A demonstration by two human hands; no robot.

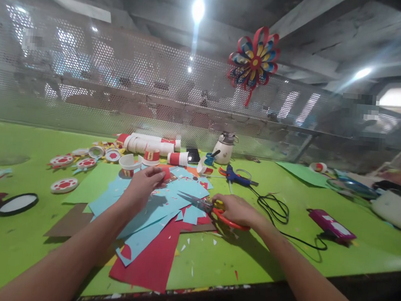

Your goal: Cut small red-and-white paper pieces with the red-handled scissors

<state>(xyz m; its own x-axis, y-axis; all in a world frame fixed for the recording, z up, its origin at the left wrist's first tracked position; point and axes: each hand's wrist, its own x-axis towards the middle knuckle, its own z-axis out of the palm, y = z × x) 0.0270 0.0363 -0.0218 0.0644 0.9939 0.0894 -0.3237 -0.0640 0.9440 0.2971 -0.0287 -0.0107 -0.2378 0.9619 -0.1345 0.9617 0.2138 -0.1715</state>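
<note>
Scissors and paper on my counter (282, 260)

My right hand (238, 210) grips the scissors (209, 207); my left hand (144, 183) pinches a red scrap (165, 173). The blades could nick my fingers.

Both arms reached fwd, forearms bare. Left hand (144, 183) hung palm-down, fingers curled & pinched together. Right hand (238, 210) lay low, knuckles up, fingers closed in a grip.

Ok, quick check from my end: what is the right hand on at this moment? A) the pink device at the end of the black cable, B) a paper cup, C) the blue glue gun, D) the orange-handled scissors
D: the right hand grips the orange-handled scissors, blades pointing left over the blue paper, while the glue gun lies apart behind it.
</note>
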